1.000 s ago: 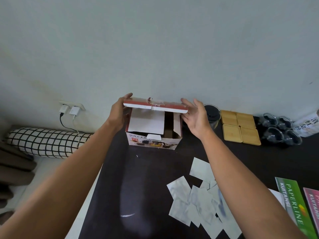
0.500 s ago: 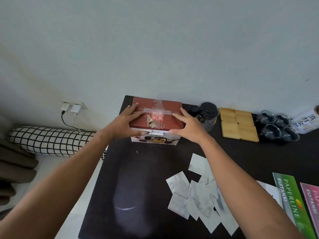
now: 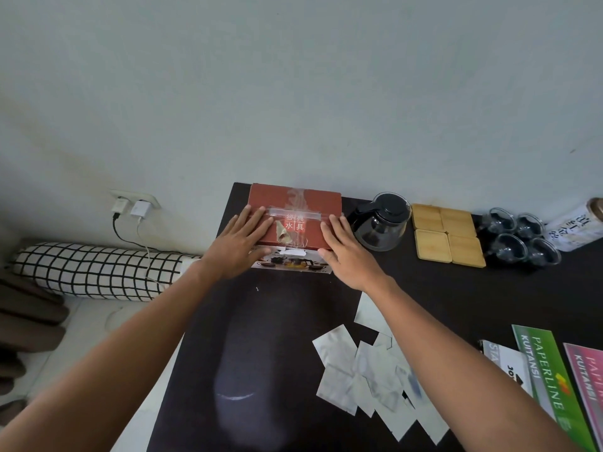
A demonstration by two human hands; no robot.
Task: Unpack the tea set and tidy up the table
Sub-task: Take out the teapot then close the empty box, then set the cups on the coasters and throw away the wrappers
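Observation:
A red tea set box (image 3: 295, 203) stands at the far left corner of the black table (image 3: 261, 321), its lid flaps down. My left hand (image 3: 239, 244) lies flat on the lid's left half, fingers spread. My right hand (image 3: 347, 252) lies flat on the right front corner. A glass teapot with a black lid (image 3: 380, 221) stands right of the box. Beside it lie wooden coasters (image 3: 447, 236) in a square, then several glass cups (image 3: 518, 236).
Several white paper wrappers (image 3: 368, 373) lie scattered on the near table. Green and pink receipt books (image 3: 548, 380) sit at the right edge. A white printed canister (image 3: 577, 225) lies at the far right. A checked bolster (image 3: 88, 275) and wall plugs (image 3: 133, 207) are on the left.
The lid flaps were held up a second ago; both hands pushed them down and now rest flat on the closed top. The view has shifted slightly.

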